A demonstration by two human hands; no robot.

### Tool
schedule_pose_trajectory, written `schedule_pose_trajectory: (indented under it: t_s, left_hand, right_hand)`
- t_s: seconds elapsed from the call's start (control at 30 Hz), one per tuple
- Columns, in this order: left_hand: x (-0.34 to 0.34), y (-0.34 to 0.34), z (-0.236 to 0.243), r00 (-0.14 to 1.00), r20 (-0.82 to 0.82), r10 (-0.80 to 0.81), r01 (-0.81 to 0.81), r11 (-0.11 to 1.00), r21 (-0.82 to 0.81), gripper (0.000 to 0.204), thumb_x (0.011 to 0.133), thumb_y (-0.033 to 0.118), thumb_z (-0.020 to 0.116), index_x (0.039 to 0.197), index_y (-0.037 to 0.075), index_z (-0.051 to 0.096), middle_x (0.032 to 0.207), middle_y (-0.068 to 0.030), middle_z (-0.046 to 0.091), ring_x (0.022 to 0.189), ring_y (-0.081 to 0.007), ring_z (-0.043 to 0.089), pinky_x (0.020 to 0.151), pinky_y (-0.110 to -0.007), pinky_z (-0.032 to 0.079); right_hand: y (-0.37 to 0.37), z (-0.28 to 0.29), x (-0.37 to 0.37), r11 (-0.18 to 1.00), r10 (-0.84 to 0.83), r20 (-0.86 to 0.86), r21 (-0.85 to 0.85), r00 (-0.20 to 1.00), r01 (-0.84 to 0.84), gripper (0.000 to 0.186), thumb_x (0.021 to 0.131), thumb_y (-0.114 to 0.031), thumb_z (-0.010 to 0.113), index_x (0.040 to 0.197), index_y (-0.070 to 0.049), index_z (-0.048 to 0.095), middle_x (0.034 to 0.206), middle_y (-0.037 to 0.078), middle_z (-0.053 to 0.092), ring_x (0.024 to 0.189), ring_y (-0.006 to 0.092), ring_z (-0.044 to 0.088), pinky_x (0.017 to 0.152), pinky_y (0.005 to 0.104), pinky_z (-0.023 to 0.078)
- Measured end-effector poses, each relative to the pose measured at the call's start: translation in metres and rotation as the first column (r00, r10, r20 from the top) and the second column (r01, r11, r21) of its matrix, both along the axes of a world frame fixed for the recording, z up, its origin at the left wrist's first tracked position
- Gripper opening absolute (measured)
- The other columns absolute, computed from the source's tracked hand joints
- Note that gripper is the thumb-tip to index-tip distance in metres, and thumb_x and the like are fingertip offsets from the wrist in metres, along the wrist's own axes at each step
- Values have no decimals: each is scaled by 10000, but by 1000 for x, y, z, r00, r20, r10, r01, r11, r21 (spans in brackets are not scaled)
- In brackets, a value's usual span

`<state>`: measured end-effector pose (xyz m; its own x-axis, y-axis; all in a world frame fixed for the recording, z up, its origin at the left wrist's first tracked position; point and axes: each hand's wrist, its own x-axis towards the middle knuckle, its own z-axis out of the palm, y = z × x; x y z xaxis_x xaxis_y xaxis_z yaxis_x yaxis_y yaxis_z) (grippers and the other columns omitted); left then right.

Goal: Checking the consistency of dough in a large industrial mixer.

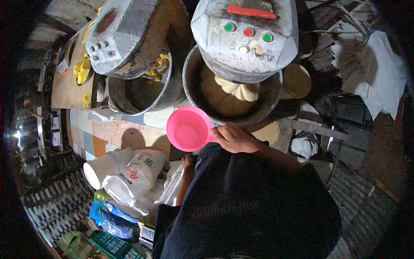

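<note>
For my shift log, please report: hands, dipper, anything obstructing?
Right hand grips pink plastic dipper. Left hand low near white sack, grip unclear. Mixer head overhangs mixing bowl.

Two mixers (138, 36) (246, 60), two bowls (176, 88) (188, 86) and one lump of dough (241, 92) can be counted, with one pink dipper (187, 129) and two hands (186, 161) (233, 137). One mixer carries four round buttons (229, 27) (249, 32) (268, 37) (244, 50): two of them green, one red and one white.

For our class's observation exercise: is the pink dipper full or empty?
The pink dipper looks empty: its bare bottom shows inside the rim.
</note>
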<state>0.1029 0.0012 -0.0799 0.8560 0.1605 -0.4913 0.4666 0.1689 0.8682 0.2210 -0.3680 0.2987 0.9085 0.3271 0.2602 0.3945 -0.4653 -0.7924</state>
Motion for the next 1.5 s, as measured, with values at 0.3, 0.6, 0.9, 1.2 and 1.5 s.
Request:
schedule_pose_trajectory:
  t_s: [0.3,0.6,0.9,1.2,1.5]
  left_hand:
    - [6,8,22,619,85,-781,64,159,985,213,834,256,513,772,56,550,643,-3,524,622,-161,503,542,-346,385]
    - [15,6,9,877,-84,-472,425,684,593,275,859,305,498,871,46,591,824,-76,627,754,-206,572,702,-363,448]
    - [-2,8,19,916,-104,-388,387,784,484,287,884,312,466,895,57,597,799,-39,609,766,-181,570,735,-359,455]
    - [-5,7,19,912,-83,-401,385,771,508,286,886,312,461,885,59,595,786,-34,603,760,-179,569,734,-358,455]
    - [-6,7,20,906,-83,-415,394,756,522,286,887,312,455,876,61,593,774,-29,597,753,-177,568,733,-357,454]
  right_hand:
    - [-9,1,-2,989,-76,308,-95,948,110,190,917,-168,520,985,8,541,805,131,533,652,325,520,612,414,423]
    - [-14,-7,-1,989,-130,303,-30,944,146,127,893,-119,541,960,-12,557,771,158,483,683,336,486,601,422,409]
    - [-6,3,-4,996,-47,130,-70,990,56,143,885,-130,558,953,-4,556,827,160,555,709,367,539,608,440,420]
    - [-5,18,-1,995,-95,215,18,972,93,129,887,-139,557,880,-12,533,743,164,532,665,349,543,590,412,417]
    - [-3,9,-2,996,-73,-80,41,994,76,165,894,-163,535,875,0,544,715,176,531,650,352,544,599,436,411]
